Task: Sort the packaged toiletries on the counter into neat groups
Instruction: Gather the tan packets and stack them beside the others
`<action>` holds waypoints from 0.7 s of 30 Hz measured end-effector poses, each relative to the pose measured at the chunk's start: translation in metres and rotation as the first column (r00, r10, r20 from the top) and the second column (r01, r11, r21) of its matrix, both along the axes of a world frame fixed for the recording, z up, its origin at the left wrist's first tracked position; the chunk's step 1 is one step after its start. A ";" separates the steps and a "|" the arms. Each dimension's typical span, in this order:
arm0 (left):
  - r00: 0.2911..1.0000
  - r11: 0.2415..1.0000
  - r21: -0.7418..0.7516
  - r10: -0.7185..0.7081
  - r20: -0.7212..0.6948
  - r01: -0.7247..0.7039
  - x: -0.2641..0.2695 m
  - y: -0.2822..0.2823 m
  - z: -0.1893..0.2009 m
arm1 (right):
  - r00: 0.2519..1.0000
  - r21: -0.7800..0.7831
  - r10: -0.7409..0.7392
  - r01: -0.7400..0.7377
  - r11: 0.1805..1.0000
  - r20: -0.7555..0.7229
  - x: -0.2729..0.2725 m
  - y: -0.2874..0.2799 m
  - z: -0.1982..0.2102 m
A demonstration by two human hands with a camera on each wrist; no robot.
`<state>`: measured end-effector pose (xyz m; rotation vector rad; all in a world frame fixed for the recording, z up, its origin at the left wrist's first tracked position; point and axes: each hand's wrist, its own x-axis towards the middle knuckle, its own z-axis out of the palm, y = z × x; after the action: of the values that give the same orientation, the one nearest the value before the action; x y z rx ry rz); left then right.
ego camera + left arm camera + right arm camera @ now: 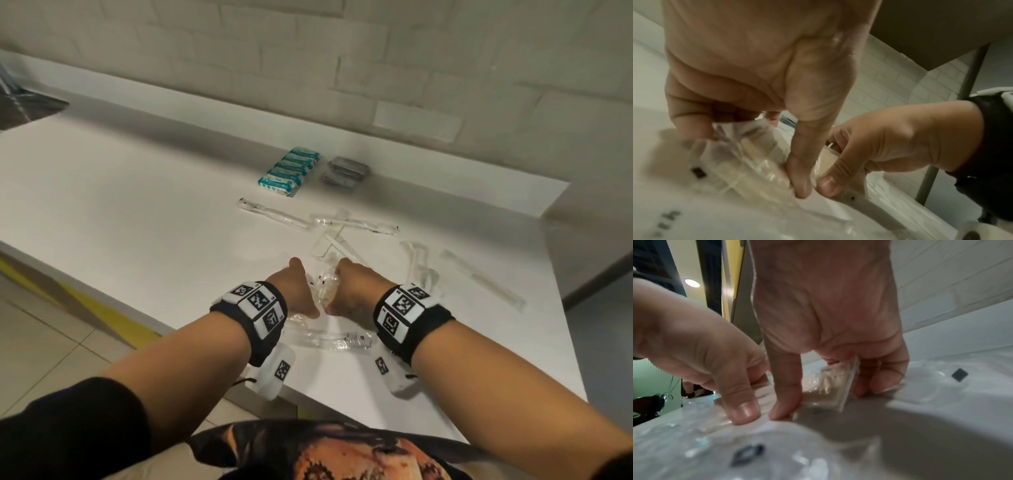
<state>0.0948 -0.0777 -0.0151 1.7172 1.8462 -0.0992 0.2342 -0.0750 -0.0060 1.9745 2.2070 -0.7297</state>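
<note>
While two groups already stand in order at the back of the desk [137,192], the clear packets are the part left to sort
Done, teal packs: the teal packs [289,170] lie side by side in a tidy row toward the wall
Done, grey packs: the grey packs [346,170] sit stacked just beside the teal row, on its right
In hand: a bundle of clear packets [325,289] is gathered between both hands near the front edge of the desk
Left hand [294,291]: its grip is curled onto the bundle, thumb pressing down on the plastic, as the left wrist view [760,155] shows
Right hand [354,291]: its grip is likewise closed on the same bundle, fingers and thumb pinching a packet edge, seen in the right wrist view [830,386]
Under the wrists: one clear tube packet [329,339] lies flat on the desk between the forearms, apart from the bundle
Left to gather: loose clear packets [346,229] lie crossed over one another in the middle of the desk, a long one [274,212] reaches toward the teal row, and another long one [483,281] lies well apart near the right edge
Contents: what the clear packets hold is too faint to tell
Judgement: roughly the boxed and wrapped items look settled; the transparent ones look about half collected, and the bundle has no tidy place on the desk yet
</note>
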 end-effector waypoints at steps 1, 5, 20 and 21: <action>1.000 1.000 0.003 -0.001 0.013 0.001 -0.001 0.002 -0.001 | 1.000 -0.024 -0.001 0.002 1.000 0.023 -0.001 0.002 0.001; 0.996 1.000 -0.027 -0.010 0.083 0.012 -0.005 0.010 -0.001 | 0.997 -0.035 -0.010 0.013 0.999 0.078 -0.001 0.005 0.003; -0.080 0.951 -0.310 0.309 0.948 -0.007 -0.066 0.087 0.072 | 0.216 -0.130 -0.210 0.333 0.934 -0.954 -0.063 0.068 0.090; -0.120 0.947 -0.318 0.320 0.940 0.034 -0.072 0.091 0.076 | 0.242 -0.089 -0.186 0.361 0.928 -0.952 -0.069 0.073 0.091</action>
<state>0.0226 0.0131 0.0610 0.7255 0.6361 0.8714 0.1651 -0.0022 0.0850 2.3421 2.3596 -2.4743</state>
